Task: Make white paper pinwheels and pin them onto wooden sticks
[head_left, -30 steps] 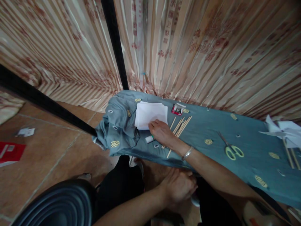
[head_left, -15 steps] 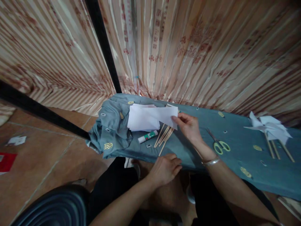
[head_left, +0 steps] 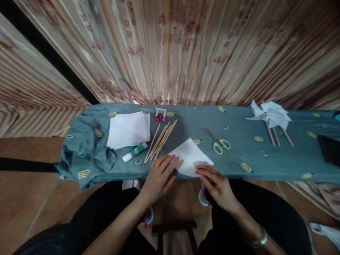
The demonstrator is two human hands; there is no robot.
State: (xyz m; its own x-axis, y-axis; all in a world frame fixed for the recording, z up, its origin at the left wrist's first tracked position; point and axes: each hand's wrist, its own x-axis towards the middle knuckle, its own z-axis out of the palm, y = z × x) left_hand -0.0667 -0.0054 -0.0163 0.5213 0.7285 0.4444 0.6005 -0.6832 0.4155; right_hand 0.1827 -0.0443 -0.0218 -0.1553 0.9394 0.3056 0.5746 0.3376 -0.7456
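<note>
A white sheet of paper (head_left: 191,156) lies at the table's front edge with one corner pointing away from me and its near edge curved up. My right hand (head_left: 216,184) pinches its near right edge, thumb below and fingers above. At the sheet's left corner is my left hand (head_left: 160,175), fingers stretched out against the paper and thumb apart. Several thin wooden sticks (head_left: 162,140) lie just beyond my left hand, with a green and white glue stick (head_left: 134,152) beside them. Green-handled scissors (head_left: 218,142) rest to the right of the sheet.
A stack of white paper (head_left: 129,130) lies on the left of the cloth-covered table (head_left: 233,156). Behind the sticks stands a small open red box (head_left: 160,114) of small dark pieces. White paper pinwheels (head_left: 272,113) on sticks and a dark flat object (head_left: 329,148) lie right.
My right hand has brought the sheet from beside the stack to the front edge, turned cornerwise. My left hand has risen to the sheet's left corner. The view has shifted right.
</note>
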